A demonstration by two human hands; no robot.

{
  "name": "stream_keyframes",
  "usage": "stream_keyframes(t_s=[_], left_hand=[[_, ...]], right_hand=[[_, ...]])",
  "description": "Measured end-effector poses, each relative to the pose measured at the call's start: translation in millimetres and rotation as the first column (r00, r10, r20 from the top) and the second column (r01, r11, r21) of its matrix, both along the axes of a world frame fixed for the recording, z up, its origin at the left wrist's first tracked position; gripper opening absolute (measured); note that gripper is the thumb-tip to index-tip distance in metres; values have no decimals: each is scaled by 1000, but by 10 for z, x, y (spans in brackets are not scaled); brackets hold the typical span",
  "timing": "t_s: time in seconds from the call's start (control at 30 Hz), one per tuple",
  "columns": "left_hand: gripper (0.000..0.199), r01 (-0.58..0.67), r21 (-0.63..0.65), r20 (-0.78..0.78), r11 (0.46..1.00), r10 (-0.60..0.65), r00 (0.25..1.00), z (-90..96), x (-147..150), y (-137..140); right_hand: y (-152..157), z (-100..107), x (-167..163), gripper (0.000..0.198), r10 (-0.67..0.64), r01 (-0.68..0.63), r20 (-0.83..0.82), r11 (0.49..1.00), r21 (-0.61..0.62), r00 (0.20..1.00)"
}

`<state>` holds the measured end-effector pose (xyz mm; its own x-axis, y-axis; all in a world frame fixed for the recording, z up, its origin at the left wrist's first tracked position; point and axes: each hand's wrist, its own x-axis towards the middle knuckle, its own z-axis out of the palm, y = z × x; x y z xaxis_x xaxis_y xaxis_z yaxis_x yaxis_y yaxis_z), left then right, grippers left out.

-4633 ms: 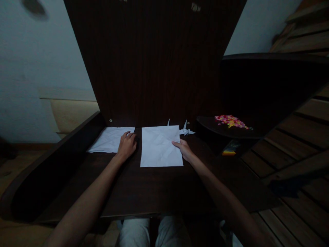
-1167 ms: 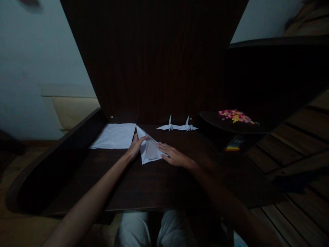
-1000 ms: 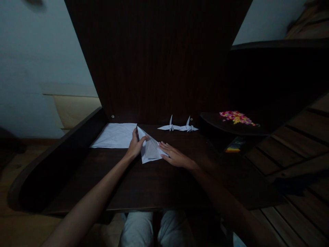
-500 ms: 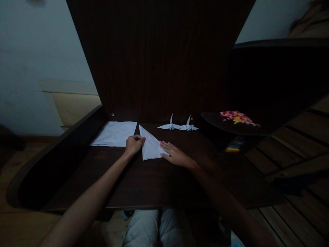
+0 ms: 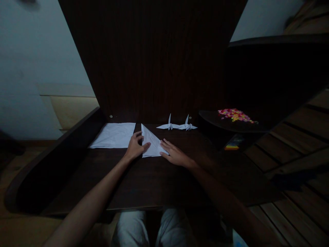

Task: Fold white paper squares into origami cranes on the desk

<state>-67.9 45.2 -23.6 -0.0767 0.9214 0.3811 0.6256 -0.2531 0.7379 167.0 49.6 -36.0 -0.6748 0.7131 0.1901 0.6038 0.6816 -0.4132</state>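
Observation:
A white sheet of paper folded into a triangle (image 5: 152,144) lies on the dark desk between my hands. My left hand (image 5: 137,145) rests at its left edge, thumb on the paper and fingers spread apart. Flat on the triangle's right corner lies my right hand (image 5: 174,153), fingers stretched out. Two folded paper cranes (image 5: 169,126) (image 5: 188,126) stand side by side behind the triangle, against the back panel. To the left is a stack of white paper (image 5: 114,135), close to my left hand.
The dark wooden desk (image 5: 133,185) has a raised side wall (image 5: 59,157) on the left and a tall back panel (image 5: 154,61). A small corner shelf (image 5: 209,118) on the right bears a heap of tiny pink, red and yellow pieces (image 5: 236,115).
My left hand has loosened from a pinch at the triangle's left edge and spread its fingers along it. The right hand stays at the right corner. The view has shifted slightly.

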Motion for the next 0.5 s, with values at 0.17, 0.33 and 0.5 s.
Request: stream_keyframes(t_s=[0.17, 0.33, 0.5], left_hand=[[44, 76, -6, -203, 997, -76, 976, 55, 64, -77], [44, 184, -73, -205, 980, -195, 959, 114, 86, -103], [36, 389, -216, -47, 896, -407, 912, 211, 126, -200]], right_hand=[[7, -18, -14, 62, -8, 8, 33, 1000, 1, 999], [15, -24, -15, 62, 2, -2, 8, 1000, -20, 1000], [74, -77, -2, 58, -14, 7, -76, 996, -92, 997]])
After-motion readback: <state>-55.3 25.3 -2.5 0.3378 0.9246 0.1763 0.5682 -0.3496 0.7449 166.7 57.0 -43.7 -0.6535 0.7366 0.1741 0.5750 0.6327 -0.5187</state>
